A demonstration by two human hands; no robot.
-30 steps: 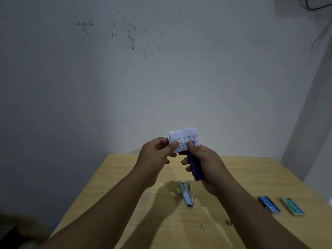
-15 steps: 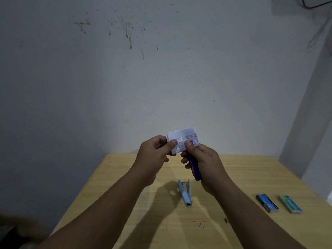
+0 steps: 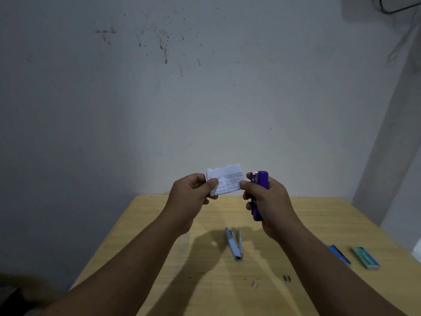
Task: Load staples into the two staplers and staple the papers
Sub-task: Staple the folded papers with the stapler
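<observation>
Since the earlier frames, the purple stapler has come off the folded papers: its head, formerly over the papers' right edge, now stands just to the right of them and clear of the sheet. Right hand wraps the stapler upright, thumb on its left face, the other fingers curled behind the body; the metal mouth at the top faces the papers. Left hand pinches the papers by their left end, thumb in front and fingers behind, holding the printed side toward the camera, above the far edge of the wooden table. Whether a staple sits in the paper cannot be told at this size.

Below, the grey stapler lies on the table hinged open, magazine exposed. Two loose staple strips rest nearer the camera, and a blue staple box and a green staple box lie side by side to the right.

Judged step: checking or re-presenting the papers to the purple stapler. To do it well, keep the layers pinched flush so none slips, feed the edge fully into the mouth before squeezing, and keep the left thumb clear of the strike point. The open grey stapler probably remains to be loaded and closed.
</observation>
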